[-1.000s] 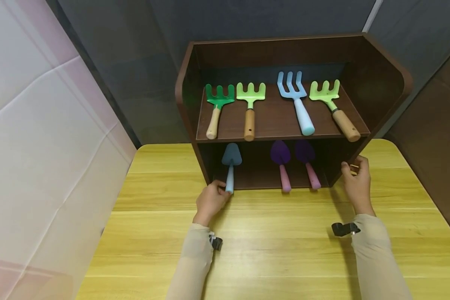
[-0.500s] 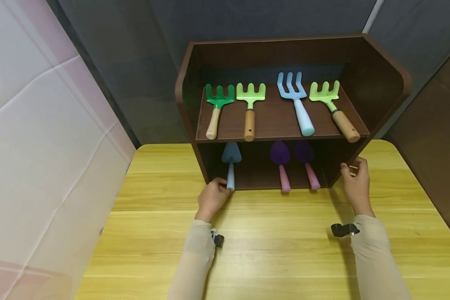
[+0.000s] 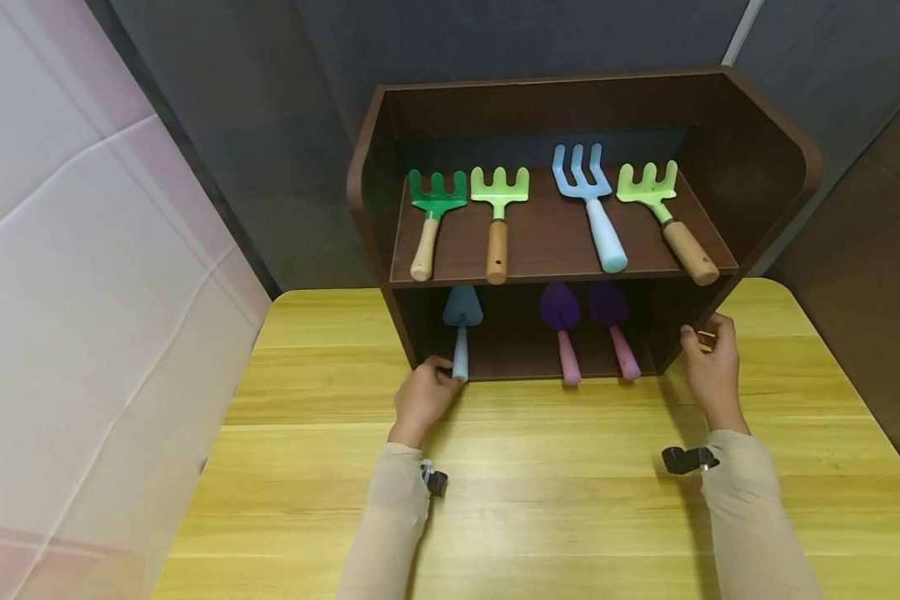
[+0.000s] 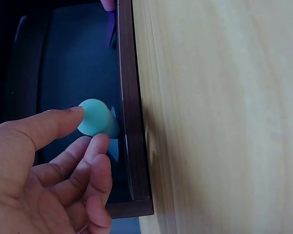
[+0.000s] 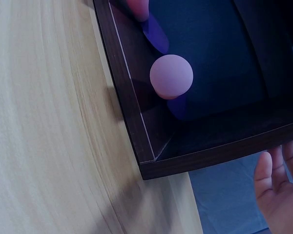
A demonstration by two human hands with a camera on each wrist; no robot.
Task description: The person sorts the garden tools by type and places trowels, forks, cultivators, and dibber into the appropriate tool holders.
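In the head view, a light blue trowel [image 3: 462,321] lies at the left of the lower shelf, its handle toward the front edge. My left hand [image 3: 423,398] pinches the end of that handle; the left wrist view shows thumb and fingers on either side of its round end [image 4: 94,117]. By the outer right side of the brown shelf unit [image 3: 525,379] is my right hand [image 3: 712,371], fingers loosely bent and fingertips near or touching the panel. Two purple trowels with pink handles, one [image 3: 561,308] and another [image 3: 610,304], lie toward the lower shelf's right.
Along the upper shelf lie a dark green hand fork [image 3: 438,200], a light green one [image 3: 500,187], a light blue one [image 3: 602,221] and another light green one [image 3: 651,187]. The unit stands on a wooden table [image 3: 555,500], between a pale wall at left and brown panel at right.
My left hand has moved slightly forward and to the right, and the light blue trowel's handle has slid a little deeper into the shelf. The right hand stays nearly still.
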